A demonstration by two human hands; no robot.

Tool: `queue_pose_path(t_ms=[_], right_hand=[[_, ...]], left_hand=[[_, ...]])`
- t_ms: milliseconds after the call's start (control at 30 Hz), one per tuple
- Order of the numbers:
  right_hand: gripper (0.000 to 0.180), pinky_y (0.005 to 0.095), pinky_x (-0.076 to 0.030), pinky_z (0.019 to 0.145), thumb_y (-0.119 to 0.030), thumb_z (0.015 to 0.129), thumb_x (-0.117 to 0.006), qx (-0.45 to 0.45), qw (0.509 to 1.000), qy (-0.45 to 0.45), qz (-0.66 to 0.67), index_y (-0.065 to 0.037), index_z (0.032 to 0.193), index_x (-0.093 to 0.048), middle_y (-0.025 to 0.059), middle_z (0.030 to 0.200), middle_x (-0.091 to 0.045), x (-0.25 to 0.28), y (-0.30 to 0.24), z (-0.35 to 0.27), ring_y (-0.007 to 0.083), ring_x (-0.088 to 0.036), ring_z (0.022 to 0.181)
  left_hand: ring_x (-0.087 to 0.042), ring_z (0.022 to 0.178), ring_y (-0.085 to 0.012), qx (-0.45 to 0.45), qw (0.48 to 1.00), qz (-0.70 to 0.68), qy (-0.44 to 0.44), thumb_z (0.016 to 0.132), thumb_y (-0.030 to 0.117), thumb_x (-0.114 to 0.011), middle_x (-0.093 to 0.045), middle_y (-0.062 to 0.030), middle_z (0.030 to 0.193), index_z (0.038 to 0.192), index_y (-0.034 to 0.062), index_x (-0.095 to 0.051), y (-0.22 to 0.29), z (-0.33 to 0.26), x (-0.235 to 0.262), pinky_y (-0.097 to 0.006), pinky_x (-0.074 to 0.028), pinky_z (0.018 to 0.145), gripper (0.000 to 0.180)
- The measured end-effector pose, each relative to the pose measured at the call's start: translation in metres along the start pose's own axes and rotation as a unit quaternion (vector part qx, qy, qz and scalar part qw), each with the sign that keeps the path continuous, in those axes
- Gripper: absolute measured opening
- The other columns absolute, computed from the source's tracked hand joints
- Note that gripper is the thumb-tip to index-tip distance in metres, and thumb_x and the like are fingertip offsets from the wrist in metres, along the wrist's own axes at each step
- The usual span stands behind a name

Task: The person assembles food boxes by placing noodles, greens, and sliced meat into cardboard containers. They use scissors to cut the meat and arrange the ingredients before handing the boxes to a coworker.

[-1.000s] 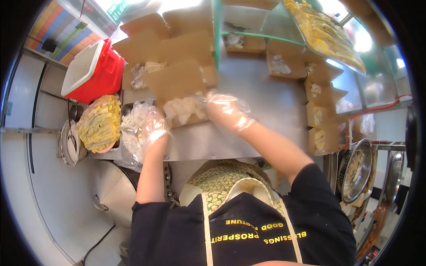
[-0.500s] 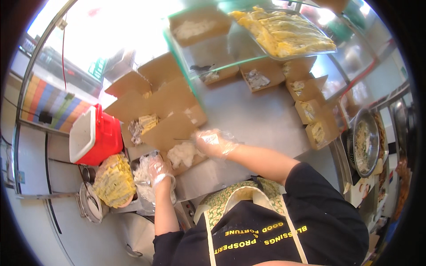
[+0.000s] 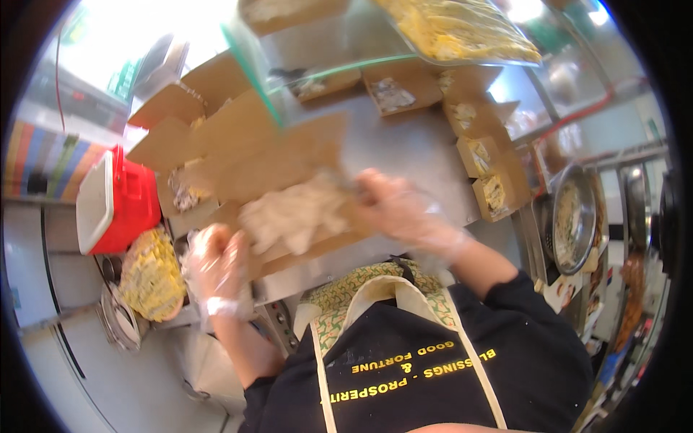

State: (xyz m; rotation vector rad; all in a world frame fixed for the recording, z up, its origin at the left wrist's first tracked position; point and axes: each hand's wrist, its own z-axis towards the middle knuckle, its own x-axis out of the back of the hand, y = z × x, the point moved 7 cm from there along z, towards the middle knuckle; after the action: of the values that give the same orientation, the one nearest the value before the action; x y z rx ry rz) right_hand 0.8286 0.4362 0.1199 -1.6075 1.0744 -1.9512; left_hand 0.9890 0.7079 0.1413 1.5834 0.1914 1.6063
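An open cardboard takeaway box [image 3: 289, 249] stands in front of me on the steel counter, its lid raised at the back. A spread of soft white food pieces [image 3: 292, 213] lies in it. My left hand [image 3: 219, 263], in a clear plastic glove, is closed at the box's left side; whatever its fingers hold is hidden. My right hand [image 3: 404, 209], gloved too, is off the box's right edge, fingers curled and blurred. A dark, smeared shape shows at its fingertips, too unclear to name.
A red cooler with a white lid [image 3: 119, 198] stands left, beside a heap of yellow folded food [image 3: 153, 274]. Filled open boxes [image 3: 494, 195] line the right side. A tray of yellow food [image 3: 458, 32] rests on the glass shelf [image 3: 325, 72]. A metal bowl [image 3: 574, 220] is far right.
The white food now spreads across the box, where it was a small heap. My right hand has moved right, away from the food; my left has risen from the metal tray. The view has shifted.
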Motion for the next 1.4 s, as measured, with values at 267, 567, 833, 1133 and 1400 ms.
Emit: queue_pose_path(t_ms=[267,567,833,1133,1400], right_hand=[[0.025,0.05,-0.051,0.078,-0.025,0.09,-0.06,-0.17,0.951,0.042,-0.254,-0.001,0.098,-0.06,0.0267,0.095,-0.066,0.074,0.169,0.005,0.046,-0.063,0.094],[0.028,0.0453,-0.055,0.075,-0.033,0.094,-0.064,-0.101,0.966,0.095,-0.219,-0.006,0.1,-0.062,0.0203,0.092,-0.071,0.036,0.099,0.021,0.0405,-0.068,0.086],[0.013,0.0509,-0.054,0.077,-0.018,0.091,-0.059,0.119,0.953,-0.144,-0.238,-0.005,0.093,-0.062,0.0184,0.087,-0.071,-0.149,-0.009,0.04,0.0392,-0.069,0.084],[0.012,0.0464,-0.052,0.057,-0.007,0.087,-0.055,0.225,0.905,-0.123,-0.34,0.002,0.092,-0.061,0.0207,0.069,-0.065,-0.167,-0.027,0.043,0.0343,-0.067,0.069],[0.013,0.0478,-0.054,0.065,-0.012,0.09,-0.056,0.037,0.951,-0.073,-0.298,-0.001,0.096,-0.06,0.0223,0.077,-0.068,-0.155,0.013,0.056,0.0417,-0.068,0.075]], left_hand=[[-0.065,0.096,-0.0389,-0.015,0.975,0.069,-0.212,0.089,0.031,-0.057,-0.068,-0.0205,0.097,0.091,0.0053,-0.069,0.074,0.053,-0.243,-0.046,-0.053,0.087,0.029],[-0.064,0.096,-0.034,0.021,0.963,0.092,-0.253,0.095,0.033,-0.061,-0.067,-0.0162,0.096,0.097,0.0097,-0.066,0.033,0.015,-0.138,-0.045,-0.051,0.084,0.024],[-0.063,0.113,-0.0407,0.247,0.912,0.296,-0.14,0.091,0.026,-0.056,-0.064,-0.0234,0.123,0.126,0.0023,-0.06,-0.131,-0.035,-0.063,-0.049,-0.05,0.097,0.042],[-0.062,0.114,-0.0364,0.273,0.944,0.184,-0.023,0.086,0.032,-0.069,-0.062,-0.0214,0.125,0.125,0.0053,-0.063,-0.151,-0.065,0.002,-0.045,-0.05,0.098,0.048],[-0.063,0.118,-0.0351,0.408,0.884,0.227,-0.024,0.07,0.053,-0.081,-0.065,-0.0234,0.125,0.119,0.0,-0.068,-0.213,-0.06,0.024,-0.042,-0.05,0.099,0.073]])
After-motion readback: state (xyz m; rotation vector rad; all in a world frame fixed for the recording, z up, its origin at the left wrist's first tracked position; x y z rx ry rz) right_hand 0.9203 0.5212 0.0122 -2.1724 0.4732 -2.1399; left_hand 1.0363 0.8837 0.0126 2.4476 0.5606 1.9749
